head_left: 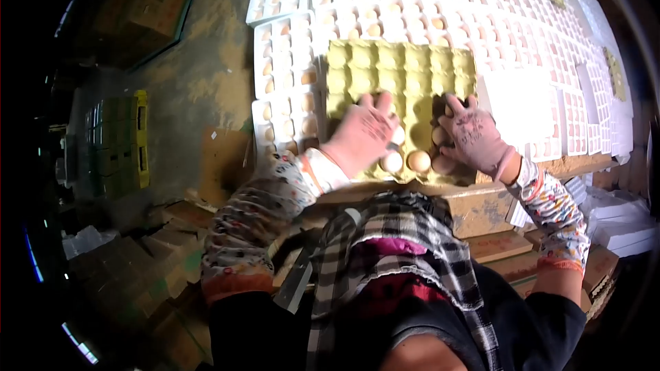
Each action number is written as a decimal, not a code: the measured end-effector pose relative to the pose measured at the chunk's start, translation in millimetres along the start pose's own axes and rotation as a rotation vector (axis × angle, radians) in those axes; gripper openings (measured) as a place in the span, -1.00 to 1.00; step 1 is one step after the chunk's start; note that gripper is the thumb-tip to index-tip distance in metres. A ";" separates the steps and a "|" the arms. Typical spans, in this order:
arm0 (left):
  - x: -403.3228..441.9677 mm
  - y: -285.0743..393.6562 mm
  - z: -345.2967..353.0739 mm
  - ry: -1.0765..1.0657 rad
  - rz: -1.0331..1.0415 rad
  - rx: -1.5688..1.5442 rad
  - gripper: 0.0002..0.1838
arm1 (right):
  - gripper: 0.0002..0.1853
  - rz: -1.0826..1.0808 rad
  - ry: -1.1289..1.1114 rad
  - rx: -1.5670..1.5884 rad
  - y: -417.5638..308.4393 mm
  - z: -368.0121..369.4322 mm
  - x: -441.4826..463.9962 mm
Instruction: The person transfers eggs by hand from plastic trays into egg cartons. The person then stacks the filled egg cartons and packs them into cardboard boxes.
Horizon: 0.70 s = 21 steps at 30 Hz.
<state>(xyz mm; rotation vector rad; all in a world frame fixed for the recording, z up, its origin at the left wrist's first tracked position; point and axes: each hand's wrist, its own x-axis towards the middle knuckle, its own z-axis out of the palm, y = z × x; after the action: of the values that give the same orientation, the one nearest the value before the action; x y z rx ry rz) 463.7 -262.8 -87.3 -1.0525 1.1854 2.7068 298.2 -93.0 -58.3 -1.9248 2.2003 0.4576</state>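
Observation:
A yellow-green egg tray (412, 86) lies in front of me on top of white trays; its far cups hold no eggs. Brown eggs (419, 161) sit in its near row. My left hand (364, 134), in a pink glove, is over the tray's left half with its fingers curled down around eggs, which it partly hides. At the right side, my gloved right hand (476, 136) has its fingers bent around eggs (440, 136) near the tray's edge. How many eggs each hand grips is hidden.
White trays of eggs (283, 62) cover the table beyond and to both sides. A white sheet or lid (519, 106) lies at right. Cardboard boxes (498, 246) are below the wooden table edge (481, 207). A yellow-edged stack (142, 139) stands on the floor at left.

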 end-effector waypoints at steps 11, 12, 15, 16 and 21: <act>15.2 -2.4 9.2 0.286 -1.237 -3.459 -0.71 | -0.61 0.081 -0.218 0.070 -13.2 -47.4 14.7; 14.9 -3.9 12.6 0.256 -1.219 -3.465 -0.69 | -0.63 0.083 -0.215 0.084 -12.3 -43.9 17.3; 23.4 -14.1 10.1 0.178 -1.186 -3.406 -0.74 | -0.66 -0.074 -0.224 0.082 -0.6 -17.1 25.8; 20.1 3.1 22.6 0.338 -0.945 -3.658 -0.74 | -0.67 -0.077 -0.106 0.138 5.9 -8.3 16.5; 2.3 43.5 62.2 -0.198 -0.886 -4.619 -0.61 | -0.46 -0.073 0.276 1.171 57.8 15.7 -85.2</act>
<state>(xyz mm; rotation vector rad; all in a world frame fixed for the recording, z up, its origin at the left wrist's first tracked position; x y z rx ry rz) 414.8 -253.8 -29.8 -0.6183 2.6813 0.9886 252.4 -1.7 -38.1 -1.3756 1.7808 -0.9575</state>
